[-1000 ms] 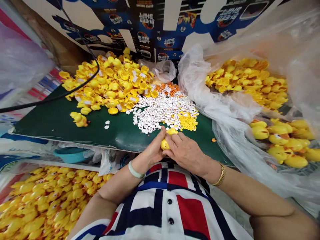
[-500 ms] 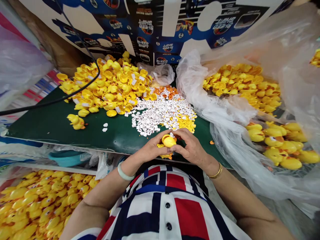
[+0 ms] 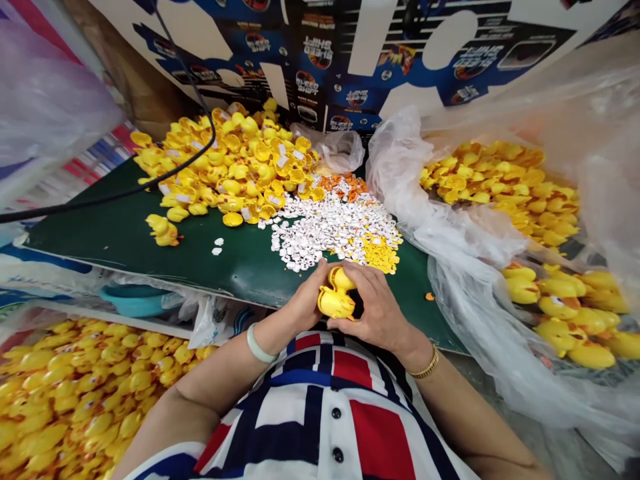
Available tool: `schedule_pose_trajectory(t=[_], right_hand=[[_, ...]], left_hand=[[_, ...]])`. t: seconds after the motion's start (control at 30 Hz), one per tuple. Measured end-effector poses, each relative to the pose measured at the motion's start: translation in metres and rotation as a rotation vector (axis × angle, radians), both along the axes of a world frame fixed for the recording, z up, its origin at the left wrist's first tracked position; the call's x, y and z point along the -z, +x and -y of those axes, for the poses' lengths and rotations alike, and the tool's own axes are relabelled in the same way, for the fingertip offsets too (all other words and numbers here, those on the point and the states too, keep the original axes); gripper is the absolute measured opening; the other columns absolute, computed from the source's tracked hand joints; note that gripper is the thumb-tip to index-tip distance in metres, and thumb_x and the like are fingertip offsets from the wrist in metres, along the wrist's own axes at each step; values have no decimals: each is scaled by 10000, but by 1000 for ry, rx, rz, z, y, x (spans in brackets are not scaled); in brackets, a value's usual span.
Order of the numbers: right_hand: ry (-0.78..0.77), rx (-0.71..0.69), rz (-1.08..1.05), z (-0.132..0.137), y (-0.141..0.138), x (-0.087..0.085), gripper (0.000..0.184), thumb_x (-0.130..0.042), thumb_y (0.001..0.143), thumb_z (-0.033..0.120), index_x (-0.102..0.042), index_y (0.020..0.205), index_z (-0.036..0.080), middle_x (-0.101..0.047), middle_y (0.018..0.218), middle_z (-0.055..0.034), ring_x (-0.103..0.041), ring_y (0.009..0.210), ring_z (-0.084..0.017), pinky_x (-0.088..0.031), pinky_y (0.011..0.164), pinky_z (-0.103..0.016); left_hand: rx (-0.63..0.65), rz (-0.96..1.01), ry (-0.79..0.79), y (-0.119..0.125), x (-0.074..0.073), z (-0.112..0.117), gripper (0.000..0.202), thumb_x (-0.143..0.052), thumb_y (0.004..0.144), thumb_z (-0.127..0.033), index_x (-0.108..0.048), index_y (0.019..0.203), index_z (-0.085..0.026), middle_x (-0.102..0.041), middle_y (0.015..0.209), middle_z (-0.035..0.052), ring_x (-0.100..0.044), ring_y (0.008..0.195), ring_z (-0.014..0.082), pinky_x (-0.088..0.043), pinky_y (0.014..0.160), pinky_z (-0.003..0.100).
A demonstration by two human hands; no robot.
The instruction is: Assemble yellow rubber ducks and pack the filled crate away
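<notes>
At the table's front edge, my left hand (image 3: 306, 299) and my right hand (image 3: 381, 308) are closed around a yellow toy duck (image 3: 336, 304), one from each side. Its rounded body faces up toward me, and the fingers cover part of it. A small orange bit shows at its lower end. Just beyond my fingers lies a spread of small white eye pieces (image 3: 299, 244). Small yellow pieces (image 3: 381, 256) adjoin it on the right, with orange pieces (image 3: 347, 187) behind.
A heap of yellow duck shells (image 3: 240, 163) fills the back left of the green table (image 3: 105, 250). One duck (image 3: 163, 230) stands apart. Clear plastic bags (image 3: 465, 267) with duck parts cover the right. A bin of ducks (image 3: 75, 387) sits lower left. A black cable (image 3: 150, 183) crosses.
The duck has been turned over in my hands, so more of its body shows. My right hand has shifted its grip around it. The camera view has swung slightly left.
</notes>
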State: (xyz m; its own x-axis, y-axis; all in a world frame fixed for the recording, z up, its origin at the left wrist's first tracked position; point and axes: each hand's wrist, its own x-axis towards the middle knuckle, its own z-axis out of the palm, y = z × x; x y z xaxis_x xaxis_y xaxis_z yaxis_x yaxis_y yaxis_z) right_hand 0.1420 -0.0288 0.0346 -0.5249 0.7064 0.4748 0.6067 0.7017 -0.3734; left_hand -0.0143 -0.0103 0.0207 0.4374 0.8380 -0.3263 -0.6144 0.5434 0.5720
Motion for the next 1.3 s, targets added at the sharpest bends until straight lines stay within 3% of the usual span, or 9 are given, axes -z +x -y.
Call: schedule_pose_trajectory(t=[0.13,0.47,0.8,0.93,1.0,1.1,1.2,1.3], right_hand=[[86,20,-13,5,-2,8,902,-704,782,598,-319,1464,150,-533,1382,-197,-498,1278,-347,-416,1061,-568],[54,-45,51,5,2,2,935,-696,801,562,-252,1514,150,-485,1440,-206,-410,1384,-388,-410,1087,-640],[53,-15,6,4,0,-2,909,-725,785,527,-291,1494,160,-518,1394,-210,-481,1322,-377,-459,1051,-615],[-10,-3,16,1,4,0,883,-707,800,547,-290,1490,187,-516,1396,-197,-495,1307,-364,-469,1040,-607],[-3,1,19,0,3,4,871,-709,804,526,-283,1490,198,-525,1381,-184,-499,1298,-356,-464,1043,-607],[57,23,40,1,-2,12,822,-671,848,456,-250,1504,195,-511,1380,-189,-487,1303,-355,-454,1043,-618],[89,19,66,1,-6,14,846,-652,865,485,-213,1520,179,-475,1400,-216,-453,1327,-372,-437,1049,-633],[-34,-72,50,-1,-4,9,947,-667,805,631,-241,1511,165,-437,1438,-222,-420,1349,-371,-420,1077,-609]], left_hand=[[-15,-17,-152,0,-3,3,440,-700,799,-553,-707,969,-147,-716,852,41,-652,751,161,-519,716,276],[-50,-5,-117,-1,-1,3,388,-781,742,-469,-698,911,-129,-706,810,28,-638,689,132,-496,653,249],[-12,-44,-101,0,3,4,457,-730,763,-559,-688,927,-135,-707,795,49,-639,678,158,-513,672,280],[120,-54,65,-10,1,3,630,-616,782,-696,-687,1076,-144,-712,958,96,-648,824,194,-515,741,293],[141,-115,218,-16,-3,5,608,-709,763,-595,-651,1196,-171,-690,1086,96,-632,941,209,-502,813,295],[95,-245,375,-23,-9,9,664,-840,682,-320,-594,1288,-209,-658,1164,68,-599,1029,212,-473,883,293],[91,-307,370,-26,-8,8,622,-828,650,-223,-616,1234,-201,-671,1043,40,-604,932,196,-476,824,287],[125,-308,354,-28,-1,4,495,-794,666,-226,-644,1135,-184,-666,916,22,-602,814,174,-474,748,280]])
